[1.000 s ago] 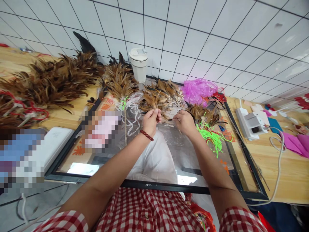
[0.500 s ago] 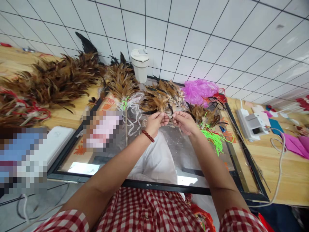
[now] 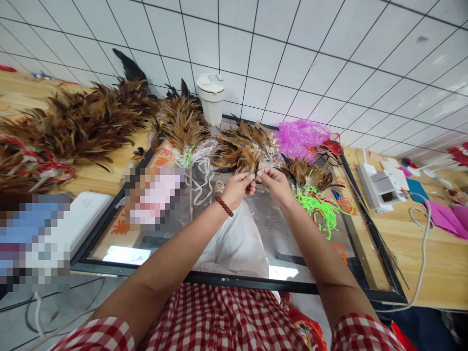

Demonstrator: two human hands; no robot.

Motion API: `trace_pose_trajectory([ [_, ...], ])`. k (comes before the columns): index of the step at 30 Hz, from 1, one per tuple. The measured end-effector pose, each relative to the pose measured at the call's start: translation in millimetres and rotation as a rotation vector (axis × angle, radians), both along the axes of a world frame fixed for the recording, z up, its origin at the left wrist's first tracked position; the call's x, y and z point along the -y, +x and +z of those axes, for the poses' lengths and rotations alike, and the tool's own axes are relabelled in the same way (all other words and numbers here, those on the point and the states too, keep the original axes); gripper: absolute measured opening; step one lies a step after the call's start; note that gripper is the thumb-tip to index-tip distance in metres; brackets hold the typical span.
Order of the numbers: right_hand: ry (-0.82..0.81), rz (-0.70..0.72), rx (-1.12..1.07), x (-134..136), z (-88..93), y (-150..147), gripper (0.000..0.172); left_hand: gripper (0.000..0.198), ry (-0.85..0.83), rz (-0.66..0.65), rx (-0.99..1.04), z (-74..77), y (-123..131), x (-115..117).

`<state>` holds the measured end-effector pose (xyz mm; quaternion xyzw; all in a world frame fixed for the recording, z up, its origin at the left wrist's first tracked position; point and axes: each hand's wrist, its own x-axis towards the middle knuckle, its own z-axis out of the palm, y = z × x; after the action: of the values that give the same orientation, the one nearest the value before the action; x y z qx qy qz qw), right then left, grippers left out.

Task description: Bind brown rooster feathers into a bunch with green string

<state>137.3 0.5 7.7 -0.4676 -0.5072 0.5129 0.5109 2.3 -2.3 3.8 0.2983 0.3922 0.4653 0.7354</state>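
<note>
Above the glass-topped frame (image 3: pixel 226 278), my left hand (image 3: pixel 237 187) and my right hand (image 3: pixel 273 184) meet with thumbs and forefingers pinched. Between the fingertips a small dark feather (image 3: pixel 257 171) stands up, its lower end hidden by the fingers. Just behind the hands lies a pile of loose brown feathers (image 3: pixel 241 144). To their left is a feather duster (image 3: pixel 185 122) on a thin stick, bound with green string. A smaller feather bunch (image 3: pixel 310 173) and bright green yarn (image 3: pixel 320 207) lie right of my right hand.
A lidded white cup (image 3: pixel 211 100) stands by the tiled wall. Crumpled purple plastic (image 3: pixel 302 136) lies at the back right, near a white power strip (image 3: pixel 382 187) with a cable. Large feather dusters (image 3: pixel 84 119) cover the left side, behind a white box (image 3: pixel 89 214).
My hands have drawn closer together, the right one shifting left to the left fingertips. The dark feather now stands up between them. More green yarn shows beside my right wrist.
</note>
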Motion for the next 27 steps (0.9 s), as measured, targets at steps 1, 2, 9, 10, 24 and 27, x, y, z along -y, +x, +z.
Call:
trace_pose_trajectory([
  [1,-0.003,0.006,-0.002,-0.2,0.4,-0.1,0.029,0.019,0.013,0.003,-0.003,-0.3,0.0,-0.2],
  [2,-0.003,0.012,-0.003,-0.2,0.9,-0.3,0.029,0.020,0.024,0.006,-0.012,-0.4,0.0,-0.2],
  [9,0.029,-0.036,-0.038,0.3,1.4,-1.1,0.029,0.019,0.085,-0.085,-0.100,1.8,0.4,2.0],
  [10,0.035,-0.047,-0.048,0.0,0.8,-0.5,0.029,0.018,0.090,-0.096,-0.099,1.7,0.4,2.3],
  [24,-0.050,-0.022,-0.134,0.7,1.9,-1.5,0.027,0.016,0.067,-0.028,-0.049,0.1,-1.0,0.7],
  [27,-0.019,-0.069,-0.131,-0.1,0.5,-0.1,0.024,0.015,0.035,-0.076,-0.060,3.1,-1.4,2.3],
])
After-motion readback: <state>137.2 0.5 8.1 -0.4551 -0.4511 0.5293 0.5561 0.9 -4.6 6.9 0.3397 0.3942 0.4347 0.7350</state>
